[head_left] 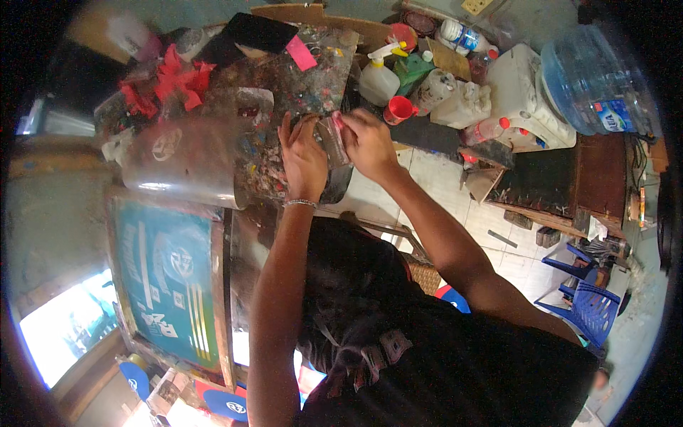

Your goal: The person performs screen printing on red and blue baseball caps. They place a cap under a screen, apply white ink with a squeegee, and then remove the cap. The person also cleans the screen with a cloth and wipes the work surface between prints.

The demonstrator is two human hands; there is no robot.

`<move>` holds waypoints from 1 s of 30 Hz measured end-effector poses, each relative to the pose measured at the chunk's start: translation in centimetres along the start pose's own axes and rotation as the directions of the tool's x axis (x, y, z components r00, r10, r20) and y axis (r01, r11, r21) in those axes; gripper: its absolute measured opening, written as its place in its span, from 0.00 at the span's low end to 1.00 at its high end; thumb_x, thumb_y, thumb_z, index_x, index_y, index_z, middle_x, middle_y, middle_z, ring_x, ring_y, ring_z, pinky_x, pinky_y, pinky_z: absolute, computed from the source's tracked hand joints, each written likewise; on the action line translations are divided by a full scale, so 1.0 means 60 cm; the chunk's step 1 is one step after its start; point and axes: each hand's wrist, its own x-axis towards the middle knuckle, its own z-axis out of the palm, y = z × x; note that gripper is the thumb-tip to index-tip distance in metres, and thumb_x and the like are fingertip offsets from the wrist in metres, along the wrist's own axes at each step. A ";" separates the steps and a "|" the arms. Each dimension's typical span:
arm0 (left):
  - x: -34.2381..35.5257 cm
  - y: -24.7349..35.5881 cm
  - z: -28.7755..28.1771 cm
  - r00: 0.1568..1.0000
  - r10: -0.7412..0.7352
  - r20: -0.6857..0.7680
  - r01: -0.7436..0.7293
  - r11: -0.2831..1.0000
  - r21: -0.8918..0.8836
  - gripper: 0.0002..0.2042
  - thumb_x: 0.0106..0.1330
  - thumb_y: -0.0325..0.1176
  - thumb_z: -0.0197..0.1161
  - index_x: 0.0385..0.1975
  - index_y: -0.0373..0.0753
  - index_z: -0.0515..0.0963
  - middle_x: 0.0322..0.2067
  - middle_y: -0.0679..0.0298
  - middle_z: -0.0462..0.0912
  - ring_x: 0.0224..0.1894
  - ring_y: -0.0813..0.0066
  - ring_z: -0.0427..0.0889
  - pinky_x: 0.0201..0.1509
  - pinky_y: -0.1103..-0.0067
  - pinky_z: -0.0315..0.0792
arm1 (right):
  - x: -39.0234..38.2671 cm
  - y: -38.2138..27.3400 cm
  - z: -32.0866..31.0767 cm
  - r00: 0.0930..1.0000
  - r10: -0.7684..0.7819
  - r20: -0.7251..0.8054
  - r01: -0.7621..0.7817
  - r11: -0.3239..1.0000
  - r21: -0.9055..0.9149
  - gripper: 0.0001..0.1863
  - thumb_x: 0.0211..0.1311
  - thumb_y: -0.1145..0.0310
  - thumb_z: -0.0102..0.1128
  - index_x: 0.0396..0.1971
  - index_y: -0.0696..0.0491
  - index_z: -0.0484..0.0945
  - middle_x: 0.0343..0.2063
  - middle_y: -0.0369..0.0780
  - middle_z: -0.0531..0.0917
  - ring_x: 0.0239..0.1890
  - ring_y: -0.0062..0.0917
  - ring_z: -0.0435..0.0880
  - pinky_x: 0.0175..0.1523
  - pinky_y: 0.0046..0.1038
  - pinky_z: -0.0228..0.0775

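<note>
My right hand (371, 146) is closed, its thumb and fingers pinching the pink upper end of a small, clear, flat plastic piece (336, 146) whose exact kind I cannot make out. Just left of that piece is my left hand (306, 165), fingers stretched out and slightly apart, wearing a thin bracelet at the wrist. Its fingertips point away from me over the paint-stained worktable (324, 67); whether they touch the plastic piece is unclear. A curved grey sheet (181, 160) with a round print lies to the left of my left hand.
A teal printing screen in a wooden frame (222, 285) stands at left. Red crumpled cloth (178, 82), a black flat object (257, 33) and a pink slip (302, 53) lie at the back. Rightward are a spray bottle (379, 82), red cup (400, 110), white jerrycan (523, 89) and blue chair (594, 309).
</note>
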 end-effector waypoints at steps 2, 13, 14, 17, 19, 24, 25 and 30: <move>0.001 -0.004 -0.006 0.999 -0.032 0.000 0.032 0.999 -0.008 0.19 0.63 0.18 0.52 0.53 0.35 0.79 0.54 0.53 0.83 0.69 0.38 0.67 0.75 0.48 0.56 | -0.039 -0.021 -0.011 1.000 0.000 0.008 0.000 1.000 0.022 0.12 0.59 0.81 0.60 0.43 0.60 0.83 0.31 0.48 0.81 0.35 0.46 0.82 0.40 0.42 0.75; 0.004 0.004 0.000 0.999 -0.027 -0.019 0.027 1.000 -0.003 0.18 0.62 0.17 0.52 0.52 0.33 0.79 0.54 0.53 0.83 0.69 0.41 0.69 0.75 0.51 0.57 | -0.047 -0.009 -0.005 0.998 -0.029 -0.056 0.030 0.999 0.016 0.12 0.58 0.80 0.63 0.43 0.60 0.83 0.31 0.50 0.79 0.34 0.47 0.81 0.39 0.44 0.74; 0.005 0.002 0.002 1.000 -0.018 -0.012 0.018 1.000 0.005 0.18 0.62 0.17 0.52 0.52 0.33 0.79 0.54 0.52 0.83 0.69 0.41 0.68 0.76 0.51 0.56 | -0.079 -0.022 -0.017 0.997 0.075 0.004 -0.075 0.993 0.089 0.14 0.57 0.80 0.63 0.44 0.59 0.83 0.35 0.50 0.81 0.38 0.48 0.82 0.43 0.45 0.75; 0.006 0.006 0.003 0.999 -0.020 0.033 0.020 1.000 -0.008 0.19 0.64 0.20 0.52 0.53 0.33 0.79 0.55 0.51 0.82 0.71 0.42 0.66 0.78 0.53 0.53 | -0.082 -0.014 -0.027 0.989 0.125 0.074 -0.129 0.990 0.057 0.15 0.57 0.79 0.63 0.45 0.57 0.84 0.39 0.50 0.84 0.42 0.49 0.84 0.46 0.45 0.78; -0.008 -0.011 0.008 0.998 -0.030 0.046 0.032 0.998 -0.045 0.19 0.66 0.23 0.51 0.54 0.33 0.80 0.56 0.51 0.82 0.72 0.43 0.65 0.79 0.55 0.51 | -0.034 0.006 -0.011 0.978 0.126 0.164 -0.115 0.991 -0.075 0.14 0.59 0.73 0.64 0.46 0.55 0.85 0.39 0.49 0.84 0.42 0.47 0.84 0.43 0.43 0.78; -0.015 -0.032 0.040 0.996 -0.032 0.084 0.027 0.998 0.060 0.21 0.68 0.29 0.49 0.58 0.33 0.79 0.60 0.52 0.80 0.73 0.44 0.62 0.81 0.54 0.47 | -0.021 0.013 -0.004 0.997 -0.076 -0.014 0.071 0.970 -0.231 0.11 0.67 0.71 0.61 0.45 0.56 0.85 0.34 0.48 0.84 0.38 0.46 0.85 0.44 0.41 0.76; -0.015 -0.028 0.037 0.995 -0.030 0.100 0.025 0.998 0.057 0.22 0.68 0.29 0.49 0.59 0.33 0.78 0.62 0.52 0.79 0.74 0.44 0.61 0.81 0.54 0.47 | -0.050 -0.002 -0.024 0.997 -0.068 0.028 0.070 0.992 -0.101 0.10 0.64 0.74 0.62 0.43 0.59 0.85 0.36 0.50 0.85 0.36 0.44 0.86 0.41 0.39 0.78; -0.011 0.000 0.008 0.993 -0.115 0.016 0.115 0.993 0.017 0.22 0.67 0.30 0.50 0.60 0.32 0.77 0.64 0.53 0.76 0.76 0.45 0.58 0.80 0.54 0.50 | -0.033 -0.028 -0.116 0.851 0.212 0.480 -0.340 0.920 0.195 0.09 0.66 0.83 0.59 0.42 0.61 0.85 0.29 0.33 0.83 0.31 0.14 0.80 0.37 0.22 0.74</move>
